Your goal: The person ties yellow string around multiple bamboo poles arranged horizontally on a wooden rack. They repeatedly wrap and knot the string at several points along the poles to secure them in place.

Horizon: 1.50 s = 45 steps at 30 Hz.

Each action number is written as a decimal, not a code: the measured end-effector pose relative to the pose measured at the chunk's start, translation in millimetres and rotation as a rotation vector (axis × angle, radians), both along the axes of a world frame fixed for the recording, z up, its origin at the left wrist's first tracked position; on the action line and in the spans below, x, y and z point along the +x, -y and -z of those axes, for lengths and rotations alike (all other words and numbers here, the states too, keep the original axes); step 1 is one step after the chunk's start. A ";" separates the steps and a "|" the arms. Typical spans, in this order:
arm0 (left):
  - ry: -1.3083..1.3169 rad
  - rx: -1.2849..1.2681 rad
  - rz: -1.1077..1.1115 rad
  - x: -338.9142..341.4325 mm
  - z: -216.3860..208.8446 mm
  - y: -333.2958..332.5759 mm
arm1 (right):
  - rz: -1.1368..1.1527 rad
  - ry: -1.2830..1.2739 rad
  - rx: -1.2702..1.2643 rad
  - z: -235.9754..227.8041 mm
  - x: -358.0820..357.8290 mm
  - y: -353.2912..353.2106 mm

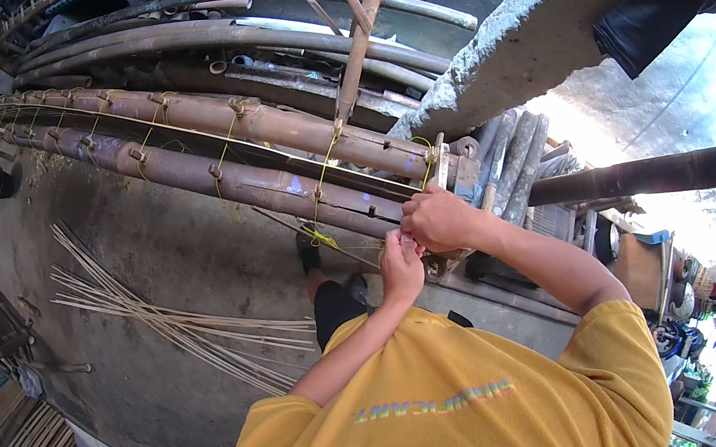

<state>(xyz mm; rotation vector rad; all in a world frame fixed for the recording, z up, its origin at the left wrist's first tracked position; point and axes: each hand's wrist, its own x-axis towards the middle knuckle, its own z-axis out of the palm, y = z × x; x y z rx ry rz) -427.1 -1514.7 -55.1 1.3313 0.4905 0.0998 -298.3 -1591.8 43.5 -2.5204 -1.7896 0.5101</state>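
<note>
Fingers of the left hand [401,265] and right hand [438,218] pinch the thin yellow binding cord [321,183] at the near end of the long brown bamboo poles [258,183]. A lashing knot seems underway; pulling it tight likely needs steady tension.

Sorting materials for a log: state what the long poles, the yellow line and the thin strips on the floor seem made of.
Long poles: likely bamboo, brown and dull, with node rings. Yellow line: probably synthetic cord, bright and thin. Thin strips: apparently split bamboo, pale and matte.
</note>
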 end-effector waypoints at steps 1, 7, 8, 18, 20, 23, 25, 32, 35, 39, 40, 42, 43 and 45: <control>0.001 0.036 0.012 -0.3 3.3 -0.2 | -0.019 0.025 -0.021 -0.7 -1.5 -0.9; -0.026 0.030 0.030 1.1 7.8 -1.7 | -0.094 0.129 -0.020 -1.4 -4.3 -1.9; -0.023 0.022 0.037 1.9 8.2 -2.4 | -0.091 0.129 -0.013 -0.7 -4.2 -1.0; -0.008 0.031 0.005 4.4 16.8 1.9 | 0.180 -0.065 0.136 -0.2 0.5 1.9; 0.003 0.061 0.028 3.7 17.2 0.5 | 0.244 -0.119 0.134 3.6 2.9 2.6; 0.008 0.118 0.061 3.7 11.6 -3.4 | 0.305 -0.193 0.171 17.4 9.2 8.1; 0.016 0.152 0.070 3.1 12.8 -5.2 | 0.318 -0.230 0.183 17.6 12.2 6.8; 0.111 0.467 0.130 -1.2 1.4 -14.9 | 0.348 -0.252 0.154 11.4 17.6 8.6; 0.126 0.567 0.182 -3.5 -2.3 -18.1 | 0.365 -0.212 0.096 8.6 18.2 6.4; 0.124 0.635 0.216 -5.7 -9.4 -19.2 | 0.414 -0.063 0.036 7.4 12.4 6.2; 0.148 0.630 0.208 -5.5 -6.1 -19.3 | 0.437 -0.071 0.003 5.3 10.7 6.3; 0.200 0.620 0.197 -2.7 -1.4 -19.9 | 0.487 -0.085 -0.062 -0.1 8.7 9.0; 0.169 0.595 0.202 -2.6 -3.1 -21.7 | 0.585 -0.133 -0.019 -0.6 9.7 11.5; 0.105 0.546 0.213 -3.3 -7.2 -28.7 | 0.779 -0.234 0.069 -2.1 10.9 15.1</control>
